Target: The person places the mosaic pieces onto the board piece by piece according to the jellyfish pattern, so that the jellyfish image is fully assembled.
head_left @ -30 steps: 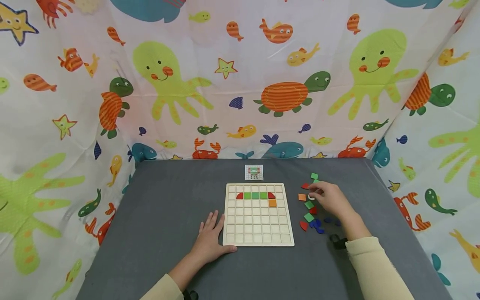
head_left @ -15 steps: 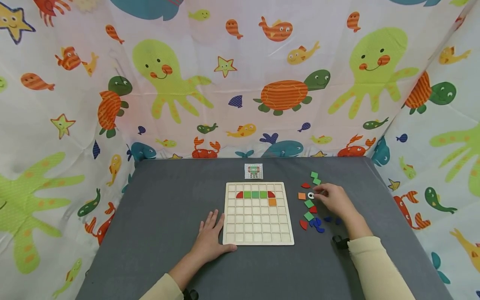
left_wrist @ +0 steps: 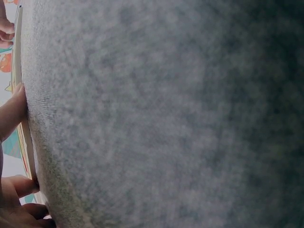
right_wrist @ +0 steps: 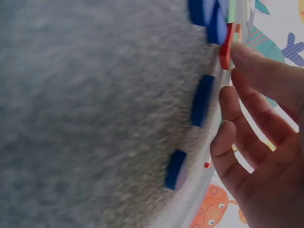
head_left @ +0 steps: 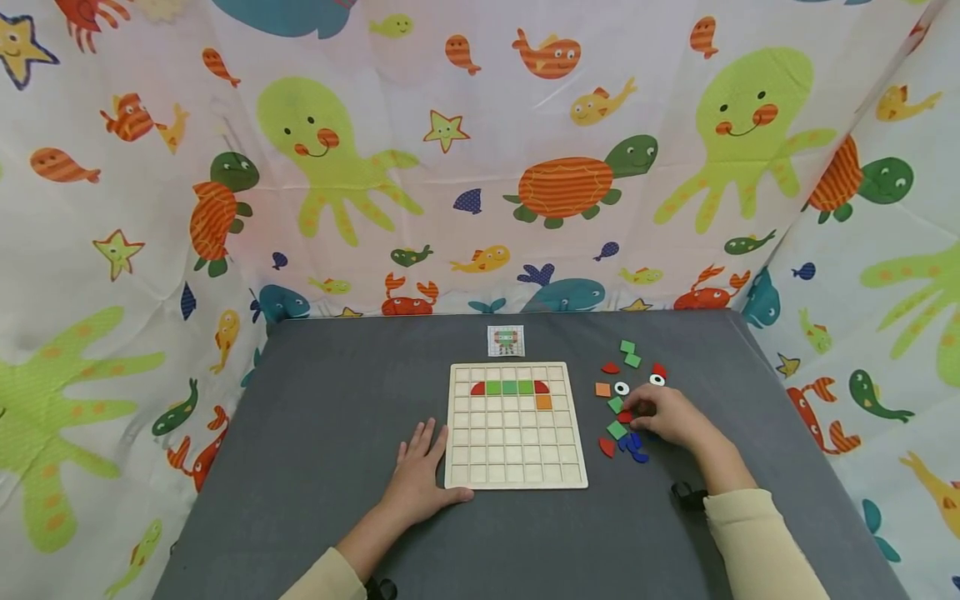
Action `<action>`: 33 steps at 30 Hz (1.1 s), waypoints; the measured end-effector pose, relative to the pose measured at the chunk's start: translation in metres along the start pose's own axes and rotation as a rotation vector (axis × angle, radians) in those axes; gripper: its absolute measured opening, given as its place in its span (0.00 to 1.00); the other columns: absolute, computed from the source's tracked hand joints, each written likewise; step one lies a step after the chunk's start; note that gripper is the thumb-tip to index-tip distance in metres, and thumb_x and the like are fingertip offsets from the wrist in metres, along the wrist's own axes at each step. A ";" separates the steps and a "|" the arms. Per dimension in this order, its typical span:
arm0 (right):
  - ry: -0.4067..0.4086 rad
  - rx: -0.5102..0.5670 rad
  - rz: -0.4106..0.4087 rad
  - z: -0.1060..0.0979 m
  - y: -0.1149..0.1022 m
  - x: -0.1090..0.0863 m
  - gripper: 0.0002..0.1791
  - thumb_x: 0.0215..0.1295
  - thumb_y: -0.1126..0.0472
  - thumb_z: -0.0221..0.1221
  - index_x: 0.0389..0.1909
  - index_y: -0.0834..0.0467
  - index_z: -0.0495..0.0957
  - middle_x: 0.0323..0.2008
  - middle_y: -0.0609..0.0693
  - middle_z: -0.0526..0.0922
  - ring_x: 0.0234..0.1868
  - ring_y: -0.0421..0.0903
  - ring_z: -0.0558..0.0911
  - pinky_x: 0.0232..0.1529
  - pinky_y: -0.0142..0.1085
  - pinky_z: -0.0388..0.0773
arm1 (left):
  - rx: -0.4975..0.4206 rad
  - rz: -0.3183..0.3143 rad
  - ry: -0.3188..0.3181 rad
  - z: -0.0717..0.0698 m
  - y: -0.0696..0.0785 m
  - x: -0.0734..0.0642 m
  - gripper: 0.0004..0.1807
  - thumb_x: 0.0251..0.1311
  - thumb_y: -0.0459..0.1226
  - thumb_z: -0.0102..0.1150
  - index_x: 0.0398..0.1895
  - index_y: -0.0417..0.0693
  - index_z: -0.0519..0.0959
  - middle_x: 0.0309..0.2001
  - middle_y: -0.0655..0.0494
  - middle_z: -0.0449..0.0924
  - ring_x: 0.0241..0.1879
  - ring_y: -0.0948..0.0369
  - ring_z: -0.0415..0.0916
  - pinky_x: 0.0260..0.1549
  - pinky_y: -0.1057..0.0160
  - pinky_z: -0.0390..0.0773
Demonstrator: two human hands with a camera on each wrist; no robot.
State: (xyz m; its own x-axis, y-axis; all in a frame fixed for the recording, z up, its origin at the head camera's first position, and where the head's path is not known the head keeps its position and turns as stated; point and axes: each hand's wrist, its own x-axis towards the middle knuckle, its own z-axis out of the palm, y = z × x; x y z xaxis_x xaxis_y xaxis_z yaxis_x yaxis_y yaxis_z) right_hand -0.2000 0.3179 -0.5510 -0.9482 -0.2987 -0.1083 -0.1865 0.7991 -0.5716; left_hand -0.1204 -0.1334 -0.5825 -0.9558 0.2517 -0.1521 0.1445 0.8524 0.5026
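Observation:
A pale wooden grid board point(head_left: 513, 454) lies on the grey table in the head view. Its upper cells hold a row of red and green pieces point(head_left: 510, 387), with an orange square point(head_left: 543, 402) under the right end. My left hand point(head_left: 420, 479) rests at the board's left edge, fingers spread, thumb at the lower left corner. To the right of the board, my right hand point(head_left: 667, 417) pinches a small red piece point(head_left: 625, 417) between thumb and finger, down among the loose pieces. In the right wrist view, the thumb touches that red piece point(right_wrist: 227, 50).
Green squares point(head_left: 627, 347), two white rings point(head_left: 622, 389), an orange square point(head_left: 603, 389), red pieces point(head_left: 606, 447) and blue curved pieces point(head_left: 637, 456) lie loose right of the board. A picture card point(head_left: 506, 341) is behind the board. A sea-animal curtain point(head_left: 450, 167) surrounds the table.
My right hand has left a white ring and come down toward the front, to the red piece. A second ring and a red piece behind it are uncovered. My left hand stays put.

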 end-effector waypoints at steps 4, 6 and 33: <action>-0.020 -0.007 -0.007 0.002 0.001 -0.001 0.12 0.59 0.67 0.70 0.43 0.56 0.86 0.35 0.47 0.82 0.35 0.43 0.76 0.39 0.41 0.75 | -0.009 0.005 0.009 -0.001 0.000 -0.001 0.64 0.45 0.65 0.74 0.80 0.45 0.55 0.81 0.42 0.45 0.81 0.43 0.40 0.74 0.35 0.47; -0.024 -0.006 0.007 0.002 0.001 -0.002 0.11 0.59 0.67 0.70 0.44 0.56 0.86 0.33 0.47 0.82 0.34 0.43 0.76 0.38 0.40 0.75 | -0.011 0.004 0.011 -0.002 0.000 -0.002 0.64 0.44 0.65 0.74 0.80 0.45 0.56 0.81 0.42 0.45 0.81 0.43 0.40 0.74 0.35 0.47; -0.049 -0.062 -0.121 0.005 0.004 -0.009 0.10 0.60 0.61 0.71 0.42 0.56 0.85 0.30 0.42 0.79 0.30 0.37 0.74 0.33 0.33 0.75 | -0.016 0.009 0.008 -0.003 0.003 -0.002 0.63 0.45 0.64 0.74 0.80 0.44 0.56 0.81 0.42 0.45 0.81 0.43 0.40 0.74 0.35 0.47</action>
State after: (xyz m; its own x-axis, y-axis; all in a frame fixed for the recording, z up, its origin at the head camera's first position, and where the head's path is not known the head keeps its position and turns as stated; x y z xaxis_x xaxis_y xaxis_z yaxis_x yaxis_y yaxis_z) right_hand -0.1912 0.3214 -0.5561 -0.9045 -0.4185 -0.0823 -0.3154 0.7861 -0.5316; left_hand -0.1190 -0.1332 -0.5782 -0.9565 0.2554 -0.1412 0.1487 0.8427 0.5174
